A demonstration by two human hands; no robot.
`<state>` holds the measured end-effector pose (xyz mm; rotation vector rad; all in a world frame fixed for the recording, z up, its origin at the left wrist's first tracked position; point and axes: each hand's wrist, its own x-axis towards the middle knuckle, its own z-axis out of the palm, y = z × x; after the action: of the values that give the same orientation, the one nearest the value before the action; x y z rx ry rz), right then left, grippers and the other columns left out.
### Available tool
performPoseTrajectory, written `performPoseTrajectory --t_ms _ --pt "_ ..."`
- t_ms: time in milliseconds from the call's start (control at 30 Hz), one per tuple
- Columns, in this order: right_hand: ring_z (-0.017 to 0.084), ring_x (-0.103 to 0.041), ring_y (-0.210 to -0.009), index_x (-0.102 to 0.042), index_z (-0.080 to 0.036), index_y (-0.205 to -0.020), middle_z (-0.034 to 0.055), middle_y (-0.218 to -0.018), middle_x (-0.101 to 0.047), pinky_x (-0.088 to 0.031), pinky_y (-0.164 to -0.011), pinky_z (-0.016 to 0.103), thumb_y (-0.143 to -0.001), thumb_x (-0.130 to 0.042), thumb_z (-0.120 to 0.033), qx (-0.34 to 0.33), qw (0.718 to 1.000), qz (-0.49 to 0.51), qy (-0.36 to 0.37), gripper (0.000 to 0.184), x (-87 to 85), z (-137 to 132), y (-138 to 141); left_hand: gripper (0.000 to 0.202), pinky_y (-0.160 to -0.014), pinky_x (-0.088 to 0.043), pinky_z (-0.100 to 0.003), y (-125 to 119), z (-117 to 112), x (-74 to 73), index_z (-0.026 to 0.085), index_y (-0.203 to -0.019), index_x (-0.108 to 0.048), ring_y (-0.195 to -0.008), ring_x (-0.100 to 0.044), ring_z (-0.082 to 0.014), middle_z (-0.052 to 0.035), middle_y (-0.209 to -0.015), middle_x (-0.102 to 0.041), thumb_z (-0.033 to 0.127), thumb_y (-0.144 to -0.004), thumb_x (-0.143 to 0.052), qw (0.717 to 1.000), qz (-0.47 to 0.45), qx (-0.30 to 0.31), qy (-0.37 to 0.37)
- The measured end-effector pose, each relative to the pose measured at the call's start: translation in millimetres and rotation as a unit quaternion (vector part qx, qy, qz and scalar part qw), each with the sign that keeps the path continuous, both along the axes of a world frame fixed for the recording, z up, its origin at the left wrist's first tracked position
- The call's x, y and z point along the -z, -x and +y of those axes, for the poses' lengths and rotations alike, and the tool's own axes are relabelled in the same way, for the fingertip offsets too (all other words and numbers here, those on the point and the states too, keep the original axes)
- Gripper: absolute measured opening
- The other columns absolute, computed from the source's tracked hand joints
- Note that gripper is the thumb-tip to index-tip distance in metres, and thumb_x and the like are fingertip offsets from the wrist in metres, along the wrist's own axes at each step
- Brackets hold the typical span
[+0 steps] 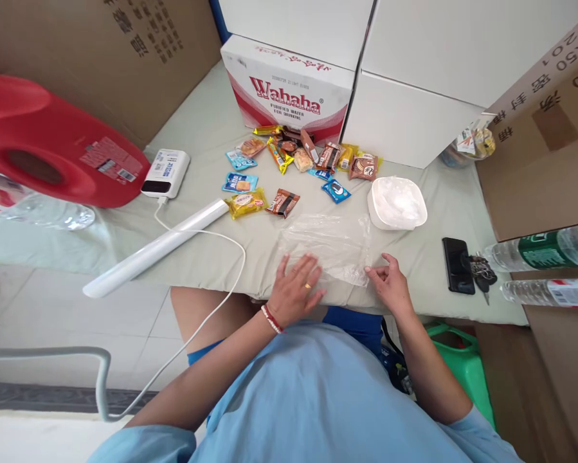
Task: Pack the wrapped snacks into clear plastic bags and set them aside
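Observation:
A clear plastic bag [334, 247] lies flattened on the cloth-covered table in front of me. My left hand [296, 289] rests flat on its lower left part, fingers spread. At the bag's right edge, my right hand [389, 283] pinches the film between thumb and forefinger, its other fingers loosely bent. Beyond the bag are wrapped snacks, among them a brown packet [283, 203], a yellow packet [247, 203] and a blue packet [335, 191]. A white plastic tub [376, 209] with crumpled clear film inside stands to the upper right of the bag.
A white tube [156, 247] and a cable [238, 241] from a white device [167, 172] lie left. A red jug [57, 141] stands farther left. A Wahaha carton [289, 90] borders the back; a phone [458, 265], keys [482, 273] and bottles [544, 251] are right.

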<state>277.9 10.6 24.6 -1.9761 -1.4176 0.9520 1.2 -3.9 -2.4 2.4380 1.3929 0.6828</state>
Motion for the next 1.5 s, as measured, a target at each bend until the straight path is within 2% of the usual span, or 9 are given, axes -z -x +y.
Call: performPoseTrajectory --t_ms 200,400,567,700,867,1000,1233,1367,1500 --pt "0.011 -0.046 -0.053 -0.059 -0.020 -0.122 -0.0032 -0.073 -0.067 -0.036 -0.051 0.025 -0.070 -0.081 -0.051 0.036 0.973 0.227 0.013 0.064 -12.1 22 -20 0.065 -0.128 -0.004 -0.063 23 -6 9.4 0.035 -0.156 -0.044 -0.156 -0.032 -0.0298 -0.0096 -0.168 -0.036 0.023 -0.094 -0.061 0.986 0.078 0.125 0.082" --pt "0.007 -0.031 -0.046 -0.065 -0.019 -0.104 -0.0042 -0.067 -0.062 -0.022 -0.044 0.023 -0.068 -0.083 -0.055 0.055 0.976 0.208 0.027 0.054 -28.6 32 -50 0.055 -0.128 -0.014 -0.059 55 11 -13.3 0.035 -0.149 -0.055 -0.156 -0.032 -0.0317 -0.0100 -0.169 -0.032 0.050 -0.095 -0.061 0.962 -0.024 0.206 0.178" --pt "0.011 -0.045 -0.051 -0.056 -0.024 -0.132 0.0038 -0.089 -0.076 -0.034 -0.045 0.024 -0.080 -0.074 -0.061 0.028 0.973 0.219 0.073 0.067 -25.9 10 -29 0.044 -0.124 -0.033 -0.052 55 17 -31.0 0.026 -0.138 -0.065 -0.149 -0.045 -0.0286 -0.0121 -0.155 -0.055 0.041 -0.102 -0.046 0.967 -0.136 0.091 0.197" --pt "0.017 -0.064 -0.071 -0.046 -0.024 -0.146 -0.0003 -0.082 -0.073 -0.050 -0.064 0.029 -0.069 -0.085 -0.044 -0.030 0.968 0.226 0.108 0.089 -11.4 -9 -5 0.040 -0.126 -0.025 -0.058 42 29 -21.4 0.025 -0.130 -0.070 -0.149 -0.044 -0.0295 -0.0111 -0.145 -0.064 0.037 -0.103 -0.043 0.986 -0.063 0.010 0.153" --pt "0.018 -0.061 -0.066 -0.065 -0.025 -0.123 0.0003 -0.082 -0.071 -0.052 -0.067 0.035 -0.072 -0.075 -0.041 -0.073 0.993 0.068 0.056 0.054 3.9 -12 -32 0.049 -0.128 -0.006 -0.063 35 40 3.4 0.032 -0.152 -0.051 -0.156 -0.033 -0.0297 -0.0091 -0.165 -0.042 0.038 -0.104 -0.044 0.994 0.049 -0.023 0.097" --pt "0.021 -0.061 -0.068 -0.071 -0.023 -0.115 0.0081 -0.099 -0.073 -0.055 -0.077 0.045 -0.086 -0.062 -0.042 -0.045 0.988 -0.135 -0.051 0.035 -8.4 -7 -45 0.060 -0.127 0.001 -0.064 34 40 5.6 0.030 -0.157 -0.044 -0.158 -0.027 -0.0313 -0.0108 -0.169 -0.032 0.051 -0.101 -0.049 0.993 0.089 -0.015 0.073" --pt "0.032 -0.050 -0.138 -0.066 -0.028 -0.136 0.0090 -0.147 -0.060 -0.041 -0.116 0.056 -0.098 -0.056 -0.040 -0.278 0.940 -0.107 -0.166 0.042 -3.1 17 11 0.062 -0.125 0.004 -0.068 44 35 2.3 0.031 -0.158 -0.041 -0.158 -0.025 -0.0329 -0.0109 -0.170 -0.030 0.053 -0.101 -0.049 0.991 0.114 -0.019 0.062" --pt "0.034 -0.057 -0.125 -0.076 -0.022 -0.117 0.0138 -0.125 -0.071 -0.045 -0.111 0.056 -0.100 -0.051 -0.032 -0.315 0.921 -0.180 -0.140 0.032 -3.9 56 20 0.061 -0.125 0.002 -0.069 52 33 4.2 0.031 -0.160 -0.038 -0.158 -0.026 -0.0323 -0.0107 -0.170 -0.031 0.050 -0.102 -0.047 0.990 0.129 -0.016 0.056" --pt "0.031 -0.057 -0.120 -0.074 -0.019 -0.123 0.0142 -0.118 -0.072 -0.049 -0.104 0.047 -0.099 -0.047 -0.016 -0.357 0.880 -0.251 -0.187 0.037 -34.6 114 65 0.061 -0.126 -0.001 -0.067 52 32 4.7 0.031 -0.160 -0.037 -0.158 -0.027 -0.0312 -0.0096 -0.170 -0.030 0.052 -0.103 -0.045 0.988 0.145 -0.021 0.046"
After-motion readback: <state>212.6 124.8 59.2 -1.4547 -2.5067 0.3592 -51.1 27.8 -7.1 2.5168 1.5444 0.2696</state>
